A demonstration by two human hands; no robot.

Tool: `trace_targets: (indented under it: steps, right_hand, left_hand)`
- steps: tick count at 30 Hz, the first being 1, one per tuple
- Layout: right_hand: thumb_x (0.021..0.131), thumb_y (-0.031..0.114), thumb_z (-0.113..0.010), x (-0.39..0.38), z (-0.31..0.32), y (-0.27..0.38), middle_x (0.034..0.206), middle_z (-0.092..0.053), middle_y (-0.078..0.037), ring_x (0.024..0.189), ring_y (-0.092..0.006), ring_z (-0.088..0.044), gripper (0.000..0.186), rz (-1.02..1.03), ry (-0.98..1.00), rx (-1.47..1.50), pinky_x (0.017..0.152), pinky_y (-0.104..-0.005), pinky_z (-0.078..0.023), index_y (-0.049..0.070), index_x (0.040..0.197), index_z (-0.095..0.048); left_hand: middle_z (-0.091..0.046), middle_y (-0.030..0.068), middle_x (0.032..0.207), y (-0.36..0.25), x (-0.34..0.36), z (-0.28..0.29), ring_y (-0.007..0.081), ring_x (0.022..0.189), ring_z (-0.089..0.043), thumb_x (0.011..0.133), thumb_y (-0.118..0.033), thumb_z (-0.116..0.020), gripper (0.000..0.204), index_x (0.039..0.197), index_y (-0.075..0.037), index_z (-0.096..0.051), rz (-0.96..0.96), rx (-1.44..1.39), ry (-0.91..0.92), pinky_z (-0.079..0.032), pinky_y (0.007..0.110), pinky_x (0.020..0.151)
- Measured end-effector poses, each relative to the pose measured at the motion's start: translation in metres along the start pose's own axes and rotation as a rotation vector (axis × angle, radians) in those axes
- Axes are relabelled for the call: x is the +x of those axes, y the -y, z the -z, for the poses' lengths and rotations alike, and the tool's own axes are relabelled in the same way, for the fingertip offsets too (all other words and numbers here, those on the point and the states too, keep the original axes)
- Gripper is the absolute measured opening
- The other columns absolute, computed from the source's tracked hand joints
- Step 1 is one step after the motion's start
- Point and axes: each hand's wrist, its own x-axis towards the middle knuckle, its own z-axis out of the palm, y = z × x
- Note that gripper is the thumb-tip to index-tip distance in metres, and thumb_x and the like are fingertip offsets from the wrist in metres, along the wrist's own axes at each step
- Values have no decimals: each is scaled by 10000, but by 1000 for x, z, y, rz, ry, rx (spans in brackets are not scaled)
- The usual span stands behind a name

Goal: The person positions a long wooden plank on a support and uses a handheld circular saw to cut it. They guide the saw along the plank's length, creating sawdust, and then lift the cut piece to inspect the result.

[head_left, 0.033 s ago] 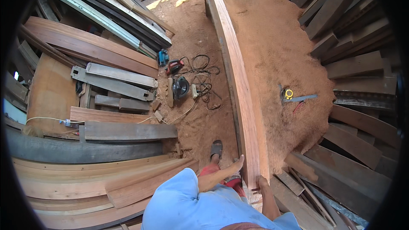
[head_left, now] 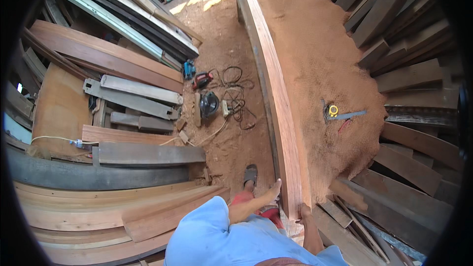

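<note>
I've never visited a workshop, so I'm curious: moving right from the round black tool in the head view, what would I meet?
Small pale block, long wooden beam, yellow tape measure, stacked boards.

The beam was long and narrow, its bare top face pinkish brown with streaky grain, its left side darker. It lay flat, running from the near end away to the top of the view (the slight bow might have been the lens's doing).
</note>
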Motion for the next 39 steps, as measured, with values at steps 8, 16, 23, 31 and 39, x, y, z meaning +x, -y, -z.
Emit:
trace_targets:
  steps: [8,16,23,31,39]
  right_hand:
    - [1073,434,-422,57,-33,-32,637,-506,22,537,-153,-473,456,304,-56,307,491,-360,-385,150,778,-622]
    - [997,276,-521,125,4,-21,960,-739,-285,940,-399,-742,402,586,-515,-495,816,-503,-565,-62,977,-737]
    - [931,428,-699,-68,-73,180,1371,-585,-339,1278,-486,-566,717,976,-684,-280,1090,-500,-444,-62,1417,-503]
    - [932,619,-629,-45,-131,263,1380,-600,-314,1269,-474,-588,818,652,-861,-403,1060,-543,-467,5,1459,-512]
    - [1040,622,-413,-42,-133,270,1233,-681,-306,1147,-473,-658,744,491,-843,-518,960,-535,-518,-34,1269,-680]
  left_hand:
    - [-633,387,1277,-46,1,12,503,1223,-628,868,-768,-599,1076,1446,127,-454,-349,678,-178,-499,508,1054]
    - [-644,403,1240,-96,-18,2,466,1206,-653,857,-782,-595,1059,1262,197,-593,-238,879,-112,-525,493,993]
    - [-611,358,1343,-122,-3,57,451,1270,-610,918,-712,-571,971,1375,144,-544,-126,1252,358,-482,476,1077]
    - [-621,249,1402,-166,8,323,401,1294,-600,949,-509,-625,641,1361,-19,-643,-343,985,6,-470,479,1095]
    - [-668,109,748,-182,-70,561,217,567,-624,1007,-354,-604,324,966,-40,-670,-11,78,-840,-463,355,464]
